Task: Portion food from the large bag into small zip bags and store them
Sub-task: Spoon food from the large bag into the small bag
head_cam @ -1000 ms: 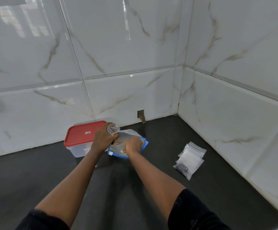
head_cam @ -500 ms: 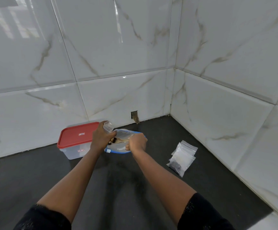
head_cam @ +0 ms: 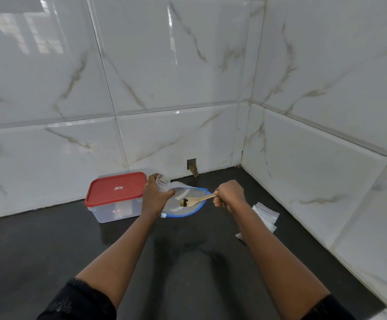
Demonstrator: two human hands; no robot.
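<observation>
The large grey bag with a blue edge lies on the dark counter near the back wall. My left hand grips a small clear zip bag, holding its mouth upward just left of the large bag. My right hand grips the handle of a wooden spoon. The spoon's bowl hovers over the large bag and carries a few dark pieces of food. A pile of small clear zip bags lies to the right, partly hidden by my right forearm.
A clear plastic box with a red lid stands shut to the left of my left hand, against the back wall. White marble tiles close the corner behind and on the right. A small hole sits low in the back wall.
My right hand has drawn out of the large bag to the right, and the wooden spoon with dark food on it has come into sight. My left hand keeps hold of the small bag.
</observation>
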